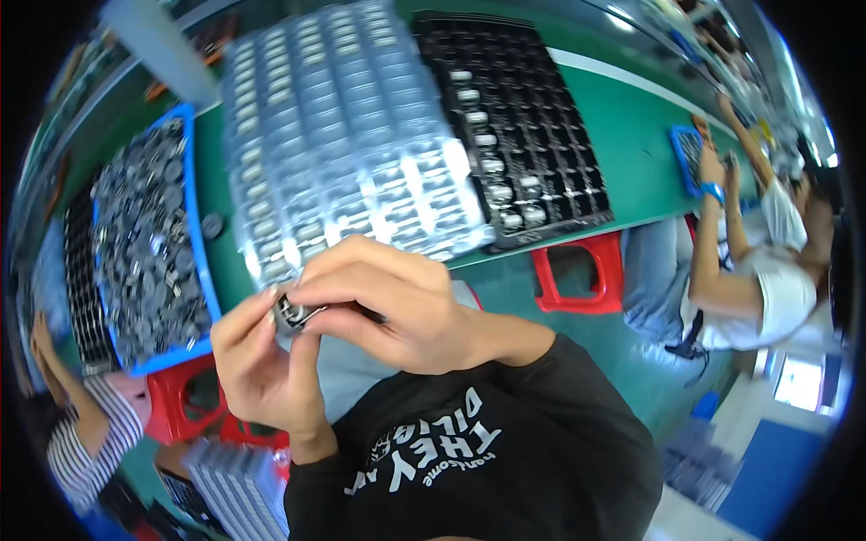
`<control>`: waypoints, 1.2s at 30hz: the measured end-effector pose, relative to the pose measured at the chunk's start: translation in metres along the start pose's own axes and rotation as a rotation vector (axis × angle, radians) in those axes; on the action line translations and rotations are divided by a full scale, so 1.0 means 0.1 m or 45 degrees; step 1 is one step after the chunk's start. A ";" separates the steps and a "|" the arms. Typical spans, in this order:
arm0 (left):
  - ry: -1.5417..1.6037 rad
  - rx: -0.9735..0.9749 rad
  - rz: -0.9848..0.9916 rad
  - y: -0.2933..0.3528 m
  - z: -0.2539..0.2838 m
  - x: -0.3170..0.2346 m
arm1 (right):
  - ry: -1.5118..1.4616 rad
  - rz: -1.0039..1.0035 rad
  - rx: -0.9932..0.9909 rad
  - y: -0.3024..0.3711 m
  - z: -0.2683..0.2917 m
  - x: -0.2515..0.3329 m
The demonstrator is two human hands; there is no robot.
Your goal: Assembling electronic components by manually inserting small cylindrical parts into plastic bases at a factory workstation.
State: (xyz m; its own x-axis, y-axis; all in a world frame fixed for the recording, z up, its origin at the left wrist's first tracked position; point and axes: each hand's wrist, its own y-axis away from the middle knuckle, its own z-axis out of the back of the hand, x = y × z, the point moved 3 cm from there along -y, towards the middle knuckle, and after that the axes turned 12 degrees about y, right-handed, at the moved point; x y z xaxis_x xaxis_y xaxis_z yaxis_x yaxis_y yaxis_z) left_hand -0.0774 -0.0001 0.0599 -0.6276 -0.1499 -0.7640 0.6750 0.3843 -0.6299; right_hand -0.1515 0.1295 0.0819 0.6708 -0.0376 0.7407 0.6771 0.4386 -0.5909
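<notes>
In front of my body, just off the table's near edge, my left hand (266, 374) is closed with fingertips and thumb around a small round dark part with shiny metal (291, 316). From the right, the fingers and thumb of my right hand (388, 302) pinch the same part, and a thin bright metal edge shows by the thumb. The fingers cover much of the part, so its exact kind is hidden. Past my hands lies a clear plastic blister tray (338, 122), with small silvery parts in some pockets. Beside it a black pocketed tray (550, 117) holds a column of silvery parts.
A blue bin (202, 252) heaped with dark round parts stands on the left of the green table (631, 144). One loose dark disc (212, 225) lies beside it. Red stools (606, 275) stand below. Co-workers sit at the right (767, 293) and left (95, 437).
</notes>
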 end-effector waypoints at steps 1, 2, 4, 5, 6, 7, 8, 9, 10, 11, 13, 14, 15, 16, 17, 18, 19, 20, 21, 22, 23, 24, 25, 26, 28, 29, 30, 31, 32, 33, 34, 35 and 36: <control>-0.038 -0.007 -0.024 0.02 -0.08 0.01 | -0.098 -0.009 -0.108 0.05 0.05 -0.04; -0.079 0.066 -0.034 0.02 -0.13 0.02 | -0.068 -0.010 -0.134 0.08 0.11 -0.07; -0.208 0.358 -0.036 -0.09 -0.22 -0.03 | -0.008 -0.058 -0.124 0.13 0.29 -0.12; -0.502 0.421 -0.179 -0.24 -0.17 -0.07 | 0.127 -0.050 -0.150 0.12 0.44 -0.13; -0.802 0.477 -0.321 -0.40 -0.07 -0.08 | 0.425 0.033 -0.140 0.13 0.66 -0.17; -1.010 0.369 -0.292 -0.52 0.08 -0.05 | 0.785 0.283 -0.195 0.13 0.88 -0.28; -1.218 0.257 -0.261 -0.60 0.27 -0.01 | 1.127 0.338 -0.138 0.17 1.14 -0.36; -1.422 0.289 -0.251 -0.67 0.45 0.13 | 1.230 0.211 -0.142 0.22 1.38 -0.44; -1.649 0.309 -0.232 -0.69 0.69 0.25 | 1.254 0.119 -0.105 0.22 1.53 -0.52; -1.746 0.435 -0.230 -0.68 0.86 0.34 | 1.379 0.093 -0.019 0.22 1.66 -0.59; -1.705 0.460 -0.127 -0.59 1.01 0.47 | 1.517 0.124 0.167 0.21 1.76 -0.71; -1.649 0.489 -0.028 -0.56 1.05 0.50 | 1.554 0.160 0.240 0.20 1.77 -0.76; -1.663 0.469 -0.088 -0.54 1.04 0.48 | 1.547 0.161 0.243 0.19 1.79 -0.76; -1.670 0.466 -0.083 -0.54 1.01 0.47 | 1.547 0.133 0.279 0.17 1.79 -0.78; -1.731 0.461 -0.081 -0.54 0.99 0.46 | 1.547 0.105 0.315 0.15 1.79 -0.79; -1.791 0.457 -0.079 -0.53 0.99 0.46 | 1.543 0.107 0.319 0.16 1.78 -0.81; -1.796 0.457 -0.078 -0.53 1.00 0.45 | 1.559 0.114 0.378 0.18 1.76 -0.84; -1.772 0.450 -0.089 -0.52 1.01 0.45 | 1.577 0.120 0.436 0.19 1.74 -0.86; -1.746 0.444 -0.101 -0.52 1.01 0.45 | 1.574 0.118 0.436 0.18 1.74 -0.87; -1.747 0.450 -0.100 -0.53 1.03 0.45 | 1.580 0.122 0.479 0.18 1.71 -0.87; -1.761 0.468 -0.058 -0.53 1.04 0.45 | 1.586 0.124 0.521 0.19 1.69 -0.87; -1.774 0.487 -0.017 -0.53 1.05 0.46 | 1.585 0.117 0.521 0.19 1.71 -0.88; -1.776 0.491 -0.013 -0.54 1.05 0.46 | 1.516 0.128 0.525 0.18 1.72 -0.89; -1.769 0.506 -0.080 -0.57 1.02 0.46 | 1.448 0.139 0.528 0.18 1.73 -0.88; -1.764 0.515 -0.140 -0.61 1.01 0.46 | 1.428 0.150 0.448 0.19 1.75 -0.81; -1.735 0.504 -0.107 -0.63 1.03 0.47 | 1.408 0.083 0.371 0.21 1.76 -0.78; -1.708 0.491 -0.075 -0.65 1.05 0.47 | 1.387 0.016 0.294 0.22 1.79 -0.75; -1.686 0.455 -0.031 -0.68 1.08 0.48 | 1.383 0.019 0.297 0.23 1.78 -0.71; -1.692 0.452 -0.027 -0.67 1.09 0.48 | 1.372 -0.057 0.376 0.24 1.76 -0.70; -1.657 0.442 0.016 -0.67 1.09 0.48 | 1.358 -0.132 0.456 0.25 1.76 -0.71; -1.622 0.432 0.053 -0.68 1.11 0.48 | 1.352 -0.126 0.453 0.25 1.76 -0.70; -1.620 0.465 0.001 -0.68 1.11 0.50 | 1.302 -0.226 0.487 0.26 1.77 -0.72; -1.583 0.477 0.000 -0.67 1.08 0.50 | 1.251 -0.324 0.521 0.27 1.79 -0.74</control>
State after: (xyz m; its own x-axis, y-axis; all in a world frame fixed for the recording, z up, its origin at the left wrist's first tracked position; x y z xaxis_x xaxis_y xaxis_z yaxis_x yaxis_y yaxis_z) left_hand -0.1117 -0.1313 0.0489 0.0146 -0.9672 -0.2536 0.8683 0.1380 -0.4764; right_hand -0.2371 0.3046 0.0677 0.5972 -0.7896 0.1406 0.8002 0.5749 -0.1707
